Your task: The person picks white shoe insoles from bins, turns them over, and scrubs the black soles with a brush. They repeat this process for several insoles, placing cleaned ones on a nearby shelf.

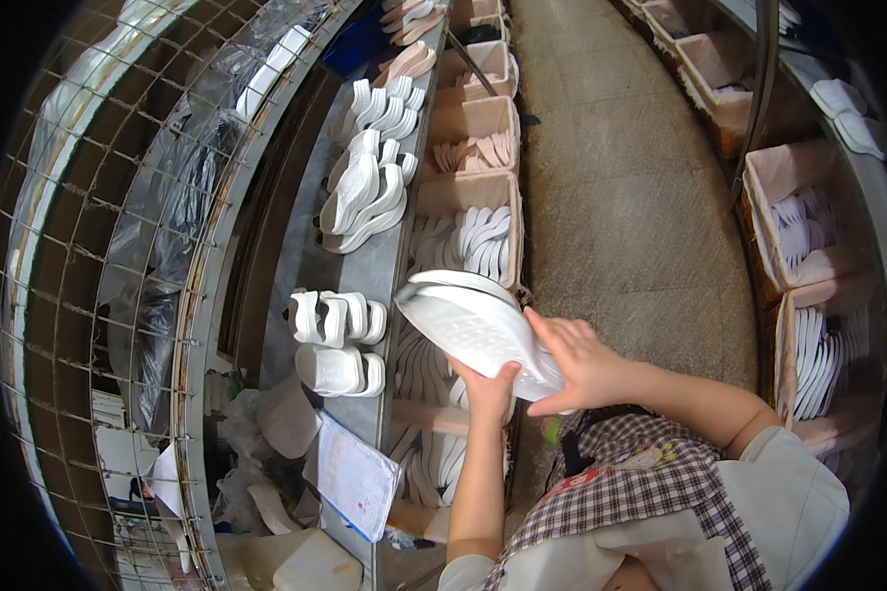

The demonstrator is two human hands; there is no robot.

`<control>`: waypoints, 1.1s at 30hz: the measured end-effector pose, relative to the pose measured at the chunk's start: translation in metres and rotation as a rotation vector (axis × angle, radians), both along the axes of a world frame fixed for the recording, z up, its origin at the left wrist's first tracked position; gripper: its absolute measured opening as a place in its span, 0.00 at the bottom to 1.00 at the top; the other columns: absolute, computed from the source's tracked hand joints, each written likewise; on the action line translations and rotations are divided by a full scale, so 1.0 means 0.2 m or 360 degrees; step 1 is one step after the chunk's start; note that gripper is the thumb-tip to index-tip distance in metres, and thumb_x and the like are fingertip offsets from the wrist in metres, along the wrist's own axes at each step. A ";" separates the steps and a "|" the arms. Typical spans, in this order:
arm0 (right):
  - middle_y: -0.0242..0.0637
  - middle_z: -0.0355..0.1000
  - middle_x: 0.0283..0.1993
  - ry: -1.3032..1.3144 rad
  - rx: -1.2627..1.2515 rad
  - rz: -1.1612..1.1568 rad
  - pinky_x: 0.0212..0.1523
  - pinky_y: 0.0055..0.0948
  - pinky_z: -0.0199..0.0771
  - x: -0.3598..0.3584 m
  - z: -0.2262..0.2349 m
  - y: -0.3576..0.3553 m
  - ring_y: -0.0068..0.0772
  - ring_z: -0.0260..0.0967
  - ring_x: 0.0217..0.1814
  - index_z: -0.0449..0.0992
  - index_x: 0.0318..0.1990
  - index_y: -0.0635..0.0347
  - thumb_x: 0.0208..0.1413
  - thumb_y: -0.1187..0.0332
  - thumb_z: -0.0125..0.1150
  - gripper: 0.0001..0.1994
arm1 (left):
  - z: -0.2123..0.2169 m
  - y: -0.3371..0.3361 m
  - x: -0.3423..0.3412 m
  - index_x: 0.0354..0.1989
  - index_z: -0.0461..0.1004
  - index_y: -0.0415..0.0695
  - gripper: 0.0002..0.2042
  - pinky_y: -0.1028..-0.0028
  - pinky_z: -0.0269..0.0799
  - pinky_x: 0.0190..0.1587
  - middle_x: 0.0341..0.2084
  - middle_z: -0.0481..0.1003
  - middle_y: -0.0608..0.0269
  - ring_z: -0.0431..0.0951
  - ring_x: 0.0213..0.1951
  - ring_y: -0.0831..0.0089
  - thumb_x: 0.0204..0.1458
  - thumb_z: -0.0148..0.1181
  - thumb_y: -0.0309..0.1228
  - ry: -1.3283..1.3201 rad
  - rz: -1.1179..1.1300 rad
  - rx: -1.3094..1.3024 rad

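Between my hands are a few white shoe soles, nested together and tilted, their dimpled insides facing me. My left hand grips them from below near the middle, thumb along the lower edge. At the right end my right hand is closed round the rim, thumb beneath and fingers over the top. How many soles are in the stack cannot be made out. To the left, on a narrow metal shelf, stand small groups of white soles and a taller white stack.
Boxes of soles line the shelf's right side. A printed sheet in a blue-edged sleeve hangs at the shelf's near end. Wire mesh runs along the left. Across the aisle floor stand more boxes of white soles.
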State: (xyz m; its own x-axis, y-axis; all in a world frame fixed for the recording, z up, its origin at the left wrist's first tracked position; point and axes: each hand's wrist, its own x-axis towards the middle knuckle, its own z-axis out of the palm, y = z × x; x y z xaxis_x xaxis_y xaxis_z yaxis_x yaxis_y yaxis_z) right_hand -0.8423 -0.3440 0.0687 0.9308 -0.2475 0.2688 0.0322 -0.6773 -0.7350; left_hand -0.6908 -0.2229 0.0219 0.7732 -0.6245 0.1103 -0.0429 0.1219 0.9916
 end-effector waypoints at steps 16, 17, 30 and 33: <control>0.61 0.47 0.66 -0.0394 0.0722 0.0030 0.66 0.37 0.48 0.10 -0.21 0.05 0.53 0.48 0.69 0.31 0.67 0.68 0.57 0.71 0.52 0.39 | -0.16 0.10 0.12 0.63 0.47 0.46 0.49 0.58 0.59 0.57 0.58 0.53 0.41 0.61 0.57 0.49 0.31 0.75 0.25 -0.1280 0.0081 -0.0063; 0.60 0.48 0.65 -0.0363 0.0789 0.0046 0.66 0.37 0.48 0.10 -0.22 0.05 0.53 0.49 0.69 0.31 0.67 0.67 0.57 0.71 0.52 0.39 | -0.14 0.10 0.12 0.63 0.47 0.46 0.49 0.57 0.59 0.57 0.58 0.53 0.40 0.61 0.56 0.48 0.31 0.75 0.26 -0.1339 0.0090 -0.0058; 0.51 0.46 0.69 -0.0537 0.0729 0.0277 0.58 0.44 0.60 0.18 -0.18 0.04 0.45 0.56 0.65 0.30 0.68 0.56 0.51 0.69 0.61 0.47 | 0.19 0.40 0.15 0.66 0.30 0.38 0.59 0.57 0.46 0.65 0.62 0.43 0.43 0.50 0.63 0.53 0.32 0.74 0.31 -0.0506 0.1061 0.0241; 0.50 0.48 0.68 -0.0359 0.0797 0.0162 0.57 0.42 0.62 0.17 -0.21 0.02 0.44 0.59 0.63 0.35 0.68 0.57 0.49 0.69 0.62 0.45 | 0.42 0.62 0.37 0.67 0.25 0.46 0.50 0.58 0.54 0.63 0.64 0.42 0.43 0.52 0.64 0.53 0.44 0.60 0.21 -0.0375 0.1202 -0.0045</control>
